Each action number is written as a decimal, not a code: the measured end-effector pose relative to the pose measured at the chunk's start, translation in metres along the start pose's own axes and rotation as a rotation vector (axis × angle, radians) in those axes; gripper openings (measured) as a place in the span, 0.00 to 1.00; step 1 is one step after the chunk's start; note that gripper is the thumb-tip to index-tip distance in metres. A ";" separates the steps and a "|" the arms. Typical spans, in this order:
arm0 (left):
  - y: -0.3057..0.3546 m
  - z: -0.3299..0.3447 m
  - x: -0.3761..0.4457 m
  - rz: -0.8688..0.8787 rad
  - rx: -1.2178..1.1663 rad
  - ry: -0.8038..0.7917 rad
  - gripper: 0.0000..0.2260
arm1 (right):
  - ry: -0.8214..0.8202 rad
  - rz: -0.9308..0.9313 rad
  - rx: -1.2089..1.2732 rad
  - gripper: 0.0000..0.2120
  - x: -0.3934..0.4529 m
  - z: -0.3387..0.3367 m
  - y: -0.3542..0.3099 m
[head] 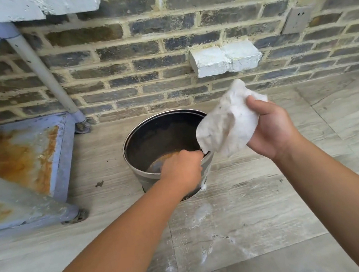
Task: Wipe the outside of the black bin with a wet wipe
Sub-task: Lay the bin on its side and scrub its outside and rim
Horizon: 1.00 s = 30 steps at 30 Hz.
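Two hands share the job: my left hand (181, 169) curls its fingers over the near rim of the black bin (152, 139), steadying it upright on the floor, while my right hand (271, 129) pinches the soiled wet wipe (224, 126) just above that rim, presumably refolding to a cleaner face.

A black bin (152, 143) with a silver rim, a dirt-flecked white wipe (227, 128), dark grey brick wall (164, 48).
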<state>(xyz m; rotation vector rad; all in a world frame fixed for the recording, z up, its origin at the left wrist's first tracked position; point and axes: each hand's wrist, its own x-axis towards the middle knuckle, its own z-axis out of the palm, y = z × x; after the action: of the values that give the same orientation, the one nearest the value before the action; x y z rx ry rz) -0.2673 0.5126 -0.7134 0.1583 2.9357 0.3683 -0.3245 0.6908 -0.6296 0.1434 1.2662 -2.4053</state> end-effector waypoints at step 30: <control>-0.145 0.057 -0.097 -0.826 -1.506 0.161 0.07 | -0.033 -0.138 -0.146 0.17 0.015 0.002 0.038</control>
<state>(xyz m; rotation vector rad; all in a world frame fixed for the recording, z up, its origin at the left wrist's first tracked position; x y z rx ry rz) -0.1733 0.3742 -0.7884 -1.1816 1.7631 2.1271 -0.3228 0.6659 -0.6618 -0.0274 1.4746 -2.4065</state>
